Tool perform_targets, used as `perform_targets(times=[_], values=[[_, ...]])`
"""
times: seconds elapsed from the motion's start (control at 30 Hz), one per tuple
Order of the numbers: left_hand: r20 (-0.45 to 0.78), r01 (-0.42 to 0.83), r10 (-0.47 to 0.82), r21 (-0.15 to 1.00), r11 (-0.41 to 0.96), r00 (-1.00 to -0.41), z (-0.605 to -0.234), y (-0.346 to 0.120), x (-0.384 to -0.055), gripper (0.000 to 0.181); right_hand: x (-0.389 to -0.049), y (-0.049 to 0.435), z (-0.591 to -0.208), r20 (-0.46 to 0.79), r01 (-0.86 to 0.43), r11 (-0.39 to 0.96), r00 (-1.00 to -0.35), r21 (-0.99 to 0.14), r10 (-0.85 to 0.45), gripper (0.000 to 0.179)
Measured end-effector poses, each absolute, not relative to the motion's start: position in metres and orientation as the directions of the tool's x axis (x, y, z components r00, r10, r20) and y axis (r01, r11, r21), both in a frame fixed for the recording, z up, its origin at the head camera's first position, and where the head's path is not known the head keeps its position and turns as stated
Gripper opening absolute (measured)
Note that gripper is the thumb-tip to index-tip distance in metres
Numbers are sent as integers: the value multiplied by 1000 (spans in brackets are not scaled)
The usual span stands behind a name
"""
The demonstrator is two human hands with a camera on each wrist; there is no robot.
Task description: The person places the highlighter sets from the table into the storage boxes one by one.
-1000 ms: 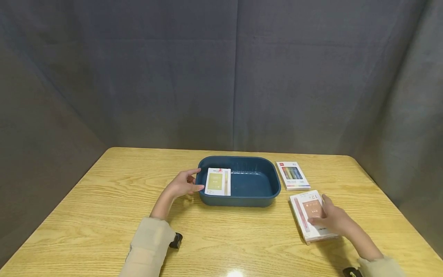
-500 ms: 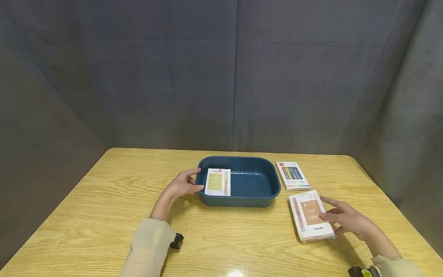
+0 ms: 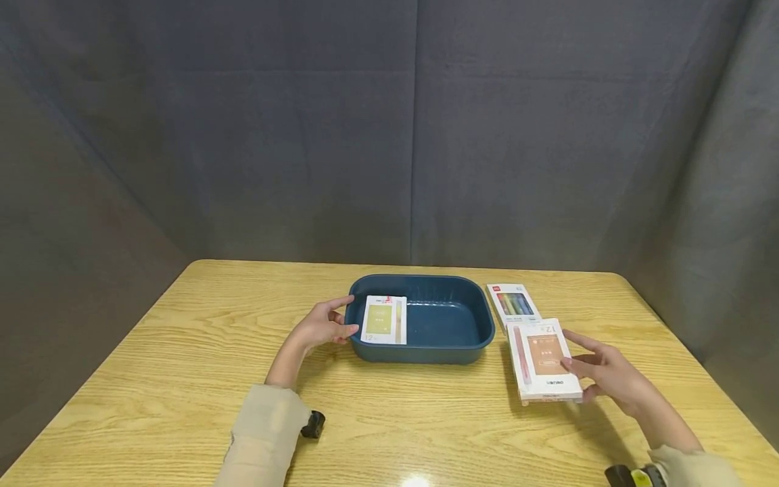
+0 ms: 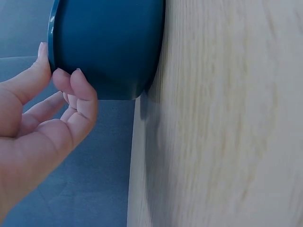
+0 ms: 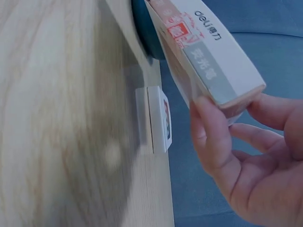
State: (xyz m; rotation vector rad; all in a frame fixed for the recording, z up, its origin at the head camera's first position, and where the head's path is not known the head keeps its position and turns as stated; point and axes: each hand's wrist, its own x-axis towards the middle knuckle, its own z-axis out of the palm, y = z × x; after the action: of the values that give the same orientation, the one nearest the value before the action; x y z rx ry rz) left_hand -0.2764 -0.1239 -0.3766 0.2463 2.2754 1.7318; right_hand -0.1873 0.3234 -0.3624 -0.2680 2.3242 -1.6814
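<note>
My left hand [image 3: 322, 323] pinches the left rim of a dark blue plastic basin [image 3: 447, 355], thumb on one side and fingers curled under the lip in the left wrist view. Inside the basin, at its left end, lies a white box with a yellow-green panel [image 3: 380, 319]. My right hand [image 3: 617, 376] grips the right edge of a white highlighter box with an orange-brown panel [image 3: 546, 357]. In the right wrist view this box [image 5: 213, 56] is tilted and held off the table. Its far end overlaps the near edge of a flat white box with a rainbow-coloured picture [image 3: 513, 303].
A pale wooden table [image 3: 402, 419] lies under everything. Grey curtains [image 3: 292, 149] hang behind it and along both sides. The rainbow-picture box rests just right of the basin.
My right hand shifted its hold to the highlighter box's right edge, then lifted the box and moved it away from me. The left hand has stayed on the basin's rim.
</note>
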Motion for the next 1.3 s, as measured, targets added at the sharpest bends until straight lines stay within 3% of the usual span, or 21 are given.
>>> perform_targets(times=[0.3, 0.6, 1.3], values=[[-119, -38, 306, 965, 258, -945, -375, -122, -278, 65, -192, 317, -360, -19, -30, 247, -981, -969, -193, 68], [-128, -40, 297, 957, 287, -946, -372, -121, -278, 66, -198, 300, -352, 23, -44, 102, -981, -994, -195, 67], [-141, -47, 303, 953, 299, -943, -373, -123, -278, 65, -234, 240, -331, 40, -65, 224, -992, -973, -116, 57]])
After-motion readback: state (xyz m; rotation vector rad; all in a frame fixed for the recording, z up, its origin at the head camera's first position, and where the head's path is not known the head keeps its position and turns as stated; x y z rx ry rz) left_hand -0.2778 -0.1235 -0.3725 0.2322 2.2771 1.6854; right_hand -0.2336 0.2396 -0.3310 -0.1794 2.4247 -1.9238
